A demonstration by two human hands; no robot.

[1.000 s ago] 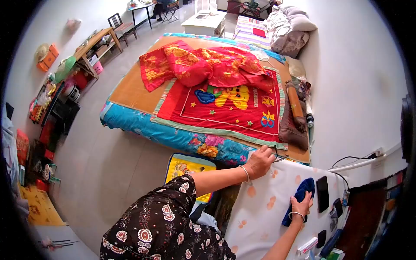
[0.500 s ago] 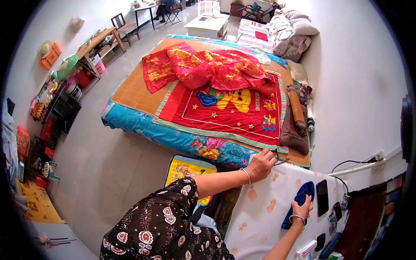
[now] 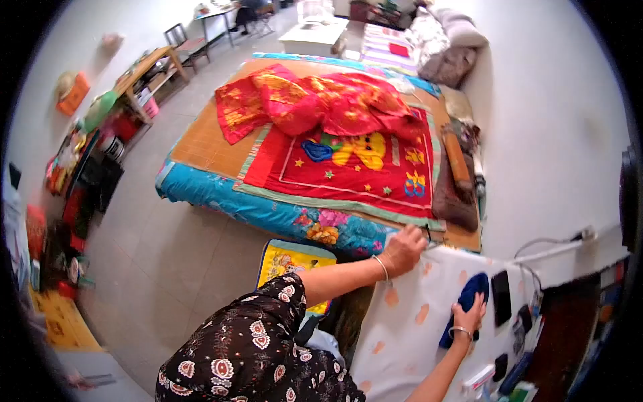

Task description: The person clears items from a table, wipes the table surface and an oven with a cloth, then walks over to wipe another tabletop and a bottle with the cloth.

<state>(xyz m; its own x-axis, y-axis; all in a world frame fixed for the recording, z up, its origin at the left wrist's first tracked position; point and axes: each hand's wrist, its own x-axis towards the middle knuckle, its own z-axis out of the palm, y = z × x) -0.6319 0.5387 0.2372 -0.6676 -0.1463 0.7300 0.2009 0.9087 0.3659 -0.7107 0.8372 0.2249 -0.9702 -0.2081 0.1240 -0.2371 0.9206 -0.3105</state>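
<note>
My left hand [image 3: 404,250], with a bangle at the wrist, is closed at the far left corner of the white tablecloth [image 3: 395,335]. A thin dark object [image 3: 432,240] sticks out from its fingertips; it looks like the frame of glasses, but blur hides its shape. My right hand [image 3: 471,313], also with a bangle, is wrapped over a dark blue cloth [image 3: 477,288] on the table. Just right of the cloth lies a black phone [image 3: 501,298].
Beyond the table stands a bed with a red patterned blanket [image 3: 348,175] and blue floral edge [image 3: 234,203]. A yellow seat cushion [image 3: 281,261] is left of the table. Small boxes [image 3: 479,380] and dark items lie at right. A person [image 3: 245,15] sits far back.
The view has shifted slightly and is blurred now. Both hands keep nearly the same places on the table, the left with the thin dark object and the right on the blue cloth.
</note>
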